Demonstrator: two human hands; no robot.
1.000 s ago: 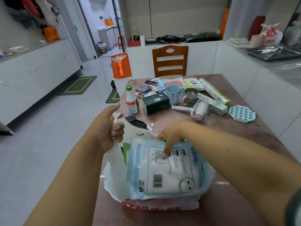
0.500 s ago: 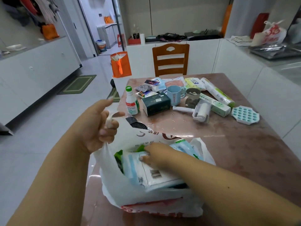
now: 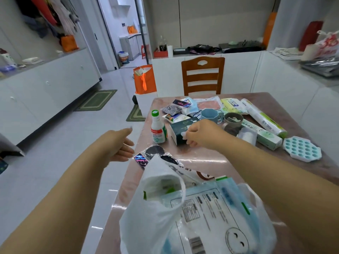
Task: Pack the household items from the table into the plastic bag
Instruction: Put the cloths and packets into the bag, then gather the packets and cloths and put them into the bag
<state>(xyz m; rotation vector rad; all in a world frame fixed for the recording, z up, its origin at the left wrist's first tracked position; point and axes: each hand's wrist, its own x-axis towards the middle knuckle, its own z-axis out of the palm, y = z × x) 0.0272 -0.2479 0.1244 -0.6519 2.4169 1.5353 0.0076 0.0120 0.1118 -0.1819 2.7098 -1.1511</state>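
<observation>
Bag (image 3: pixel 154 213), white plastic, sits at 6 o'clock on the near end of the table (image 3: pixel 229 162), mouth slack and unheld.

Contents: one large flat pack (image 3: pixel 207 217) with a barcode, a printed panel and a smiley mark; its text is too blurred to read. Green-edged packaging shows beneath it.

Progress: early, judged from the count. One or two items are packed and most are left.

Remaining, 12 to 2 o'clock:
- bottle (image 3: pixel 158 129), white, green cap, red-and-green label, unreadable;
- dark green box (image 3: pixel 180 130), pale lettering illegible;
- blue cup (image 3: pixel 210 114);
- grey pot (image 3: pixel 233 120);
- long green-and-white carton (image 3: pixel 264 137);
- roll (image 3: pixel 262 119) in green-printed wrap;
- teal dimpled tray (image 3: pixel 302 151);
- sachets and wipe packs (image 3: pixel 198 104) at the far edge.

A foil packet (image 3: pixel 157 156) with black discs lies just beyond the bag mouth.

Right hand (image 3: pixel 200 133): fingers curled on the box's near end, touching it; a firm grip cannot be told. The box rests on the table.

Left hand (image 3: pixel 120 146): open, fingers spread, empty, off the table's left edge at 10 o'clock from the bag.

No brand name is legible anywhere.
</observation>
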